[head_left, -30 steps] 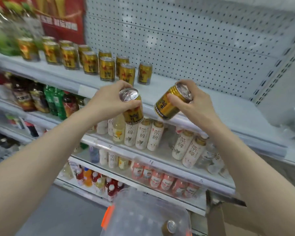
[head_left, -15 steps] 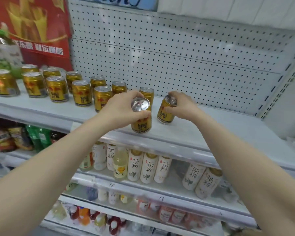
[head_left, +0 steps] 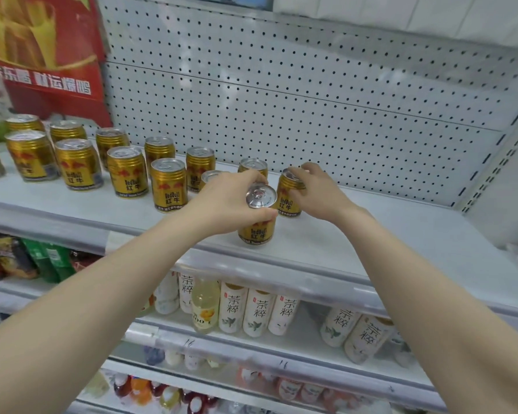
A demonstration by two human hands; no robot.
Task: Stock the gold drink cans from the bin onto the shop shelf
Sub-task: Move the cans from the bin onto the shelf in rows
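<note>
My left hand [head_left: 231, 201] grips a gold can [head_left: 256, 227] by its upper part; the can's base rests on the white shelf [head_left: 371, 249] near the front edge. My right hand [head_left: 317, 191] holds a second gold can [head_left: 287, 198] by its top rim, standing upright on the shelf just behind and right of the first. Several more gold cans [head_left: 168, 183] stand in two rows to the left. The bin is out of view.
White pegboard [head_left: 281, 100] backs the shelf, with bare shelf surface to the right of my hands. A red poster [head_left: 42, 49] hangs at the upper left. Lower shelves hold white tea bottles [head_left: 257, 309] and red drink bottles [head_left: 290, 386].
Both hands moved from in front of the shelf edge onto the shelf, and both cans went from tilted in the air to standing on it. My view rose and the bin left the frame.
</note>
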